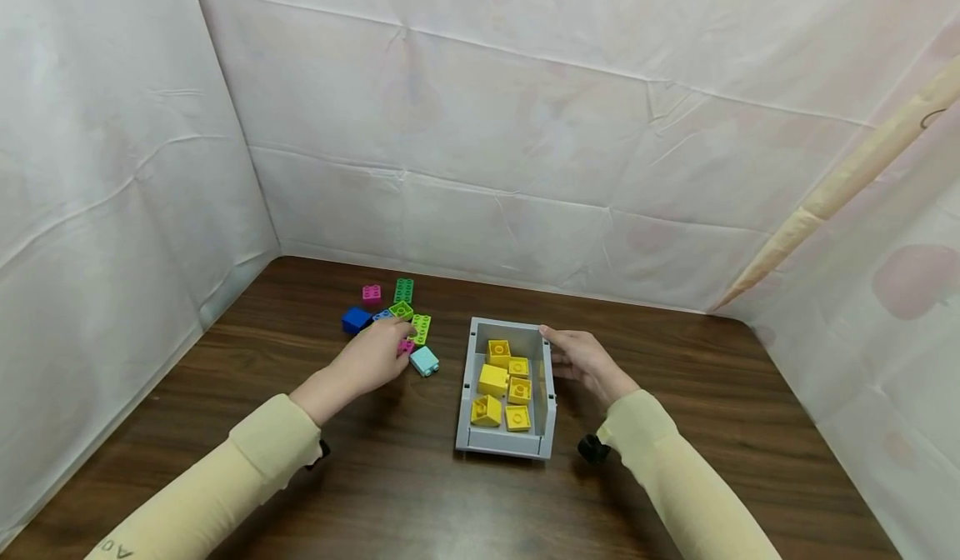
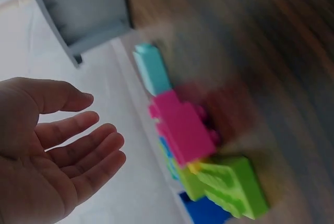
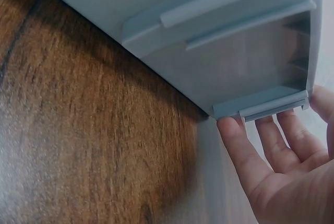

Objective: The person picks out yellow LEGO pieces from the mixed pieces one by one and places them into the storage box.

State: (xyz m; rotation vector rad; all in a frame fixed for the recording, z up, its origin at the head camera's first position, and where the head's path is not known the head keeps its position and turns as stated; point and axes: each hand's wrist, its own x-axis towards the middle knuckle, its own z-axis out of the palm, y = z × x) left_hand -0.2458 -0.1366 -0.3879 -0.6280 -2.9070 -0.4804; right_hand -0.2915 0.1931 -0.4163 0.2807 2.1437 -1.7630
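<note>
My left hand [image 1: 372, 355] reaches over a loose group of toy building bricks at the back left, its fingers loosely bent with nothing between them in the left wrist view. Near its fingertips lie a magenta brick [image 2: 182, 130], a light blue brick [image 1: 424, 362] and a lime green brick [image 1: 422, 329]. My right hand [image 1: 588, 362] holds the right side of a grey storage bin [image 1: 474, 352], thumb at the top rim and fingers against the side wall [image 3: 250, 62]. Inside the bin sit several yellow bricks [image 1: 493, 380].
Beyond the left hand are a dark blue brick [image 1: 356, 320], a dark green brick [image 1: 404, 290] and another magenta brick [image 1: 371, 293]. The brown wooden table [image 1: 375, 493] is bordered at the back and sides by pale hanging sheets [image 1: 487, 127].
</note>
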